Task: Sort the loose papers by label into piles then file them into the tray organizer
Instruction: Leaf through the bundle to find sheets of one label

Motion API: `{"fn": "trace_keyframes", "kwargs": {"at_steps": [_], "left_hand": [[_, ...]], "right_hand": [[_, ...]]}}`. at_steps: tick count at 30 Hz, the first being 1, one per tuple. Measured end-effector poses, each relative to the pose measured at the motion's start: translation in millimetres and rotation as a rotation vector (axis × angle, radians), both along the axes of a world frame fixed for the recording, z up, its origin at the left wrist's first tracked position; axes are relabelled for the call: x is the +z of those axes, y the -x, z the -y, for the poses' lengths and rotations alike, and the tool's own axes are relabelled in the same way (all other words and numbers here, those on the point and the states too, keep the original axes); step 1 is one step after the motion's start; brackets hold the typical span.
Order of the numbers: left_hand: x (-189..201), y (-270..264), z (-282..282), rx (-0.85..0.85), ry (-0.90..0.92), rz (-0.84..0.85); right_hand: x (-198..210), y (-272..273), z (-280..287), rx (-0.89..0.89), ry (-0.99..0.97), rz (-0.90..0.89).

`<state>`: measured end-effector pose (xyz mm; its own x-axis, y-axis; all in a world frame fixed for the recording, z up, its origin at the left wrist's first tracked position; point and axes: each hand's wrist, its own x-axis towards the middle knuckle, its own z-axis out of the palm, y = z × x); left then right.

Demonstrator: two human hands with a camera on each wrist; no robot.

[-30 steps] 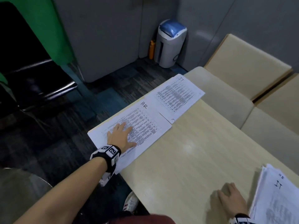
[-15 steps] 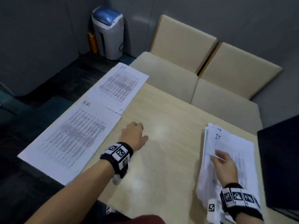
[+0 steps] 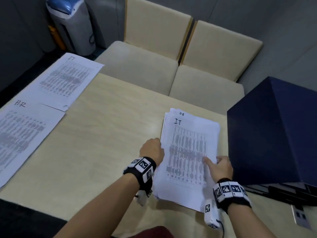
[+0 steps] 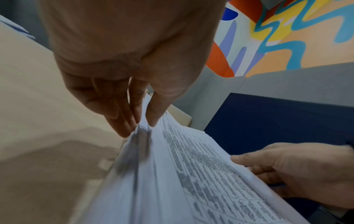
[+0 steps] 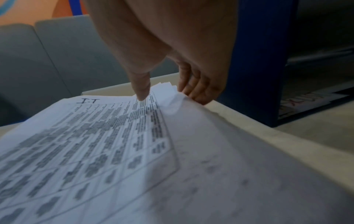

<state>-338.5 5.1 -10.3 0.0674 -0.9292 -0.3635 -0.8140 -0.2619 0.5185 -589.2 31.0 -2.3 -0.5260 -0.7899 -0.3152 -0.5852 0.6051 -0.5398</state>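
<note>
- Sorting step: left hand (image 4: 122,84) fingers pinch the unsorted stack's (image 3: 188,152) top IT sheet at its left edge.
- Right hand (image 3: 221,167) seemingly grips the right edge, thumb on top.
- Next: carry it to the IT pile (image 3: 68,79) across the desk (image 3: 106,134).

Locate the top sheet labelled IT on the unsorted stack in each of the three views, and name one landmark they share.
Head: top IT sheet lies right of centre, on the stack between both hands.
Left wrist: top IT sheet runs from centre to the lower right, its left edge pinched by the left hand.
Right wrist: top IT sheet fills the lower left, label at the top.
Shared landmark: the dark blue organizer.
</note>
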Motion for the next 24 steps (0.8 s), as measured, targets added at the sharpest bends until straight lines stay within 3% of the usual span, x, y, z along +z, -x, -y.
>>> {"fn": "trace_keyframes", "kwargs": {"at_steps": [5,13,15,18,20,24], "left_hand": [[-7,16,-9,0.148,-0.021,0.042],[-4,12,0,0.181,-0.009,0.034],[-2,7,1,0.140,0.004,0.071],[9,3,1,0.028,0.014,0.265],[15,5,-1,-0.053,0.126,0.366],[26,15,-8,-0.175,0.403,0.313]], "right_hand": [[3,27,1,-0.025,0.076,0.063],[3,57,-12,-0.067,0.155,0.149],[5,56,-15,-0.107,0.206,0.247],[7,53,-14,-0.188,0.253,0.419],[8,52,-13,-0.242,0.261,0.535],[12,50,-18,-0.294,0.276,0.772]]}}
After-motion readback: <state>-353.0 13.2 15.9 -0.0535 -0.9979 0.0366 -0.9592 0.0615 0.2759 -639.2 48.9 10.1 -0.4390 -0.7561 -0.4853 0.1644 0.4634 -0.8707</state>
